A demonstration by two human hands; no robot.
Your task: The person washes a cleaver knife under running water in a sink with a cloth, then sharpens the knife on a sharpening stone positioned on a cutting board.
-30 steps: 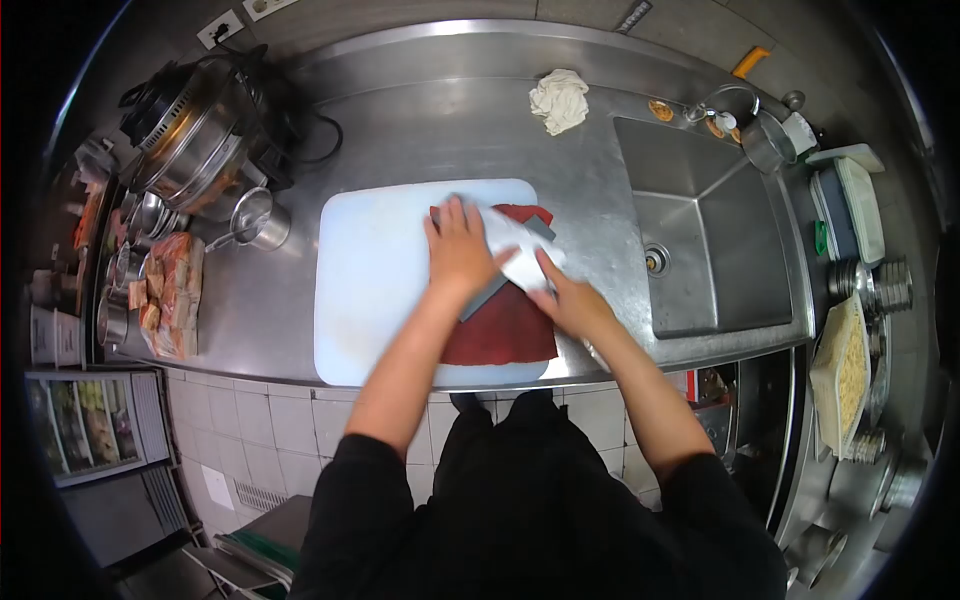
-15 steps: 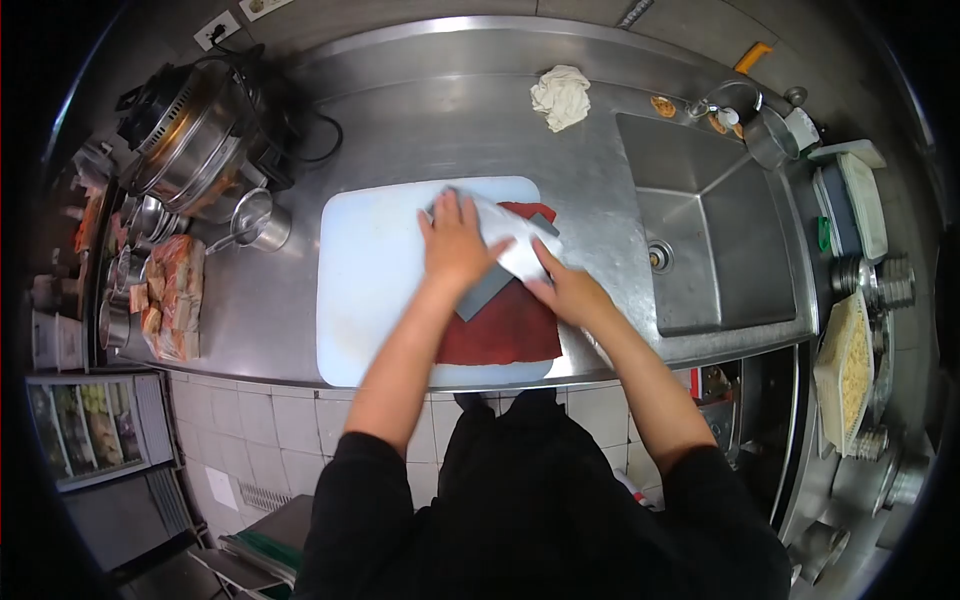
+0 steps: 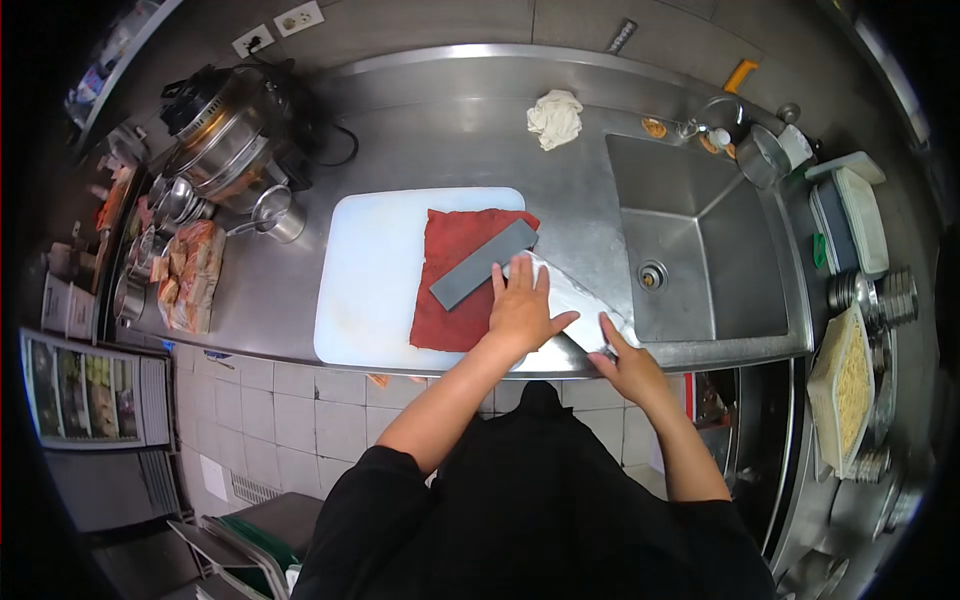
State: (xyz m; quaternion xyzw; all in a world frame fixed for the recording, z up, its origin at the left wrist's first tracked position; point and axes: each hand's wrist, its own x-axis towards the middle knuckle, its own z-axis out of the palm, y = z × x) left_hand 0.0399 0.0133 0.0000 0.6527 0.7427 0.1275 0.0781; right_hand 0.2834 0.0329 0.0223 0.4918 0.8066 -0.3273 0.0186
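A broad, shiny cleaver blade (image 3: 580, 292) lies slantwise, its far end by the lower right side of a grey whetstone (image 3: 482, 266). My left hand (image 3: 520, 308) is flat on the blade, fingers stretched and thumb out to the side. My right hand (image 3: 638, 376) grips the cleaver at its near right end; the handle is hidden in the palm. Beneath the whetstone is a dark red cloth (image 3: 450, 232), spread over the right part of a white cutting board (image 3: 368, 270).
Right of the board is a steel sink (image 3: 700, 270) with a drain. A crumpled white cloth (image 3: 555, 119) lies near the back wall. On the left stand a metal pot (image 3: 277, 218), a bagged food pack (image 3: 195, 275) and a large appliance (image 3: 225, 150) with a cord.
Both hands have moved right and toward me with the cleaver, uncovering most of the whetstone and the red cloth. The camera view has shifted slightly.
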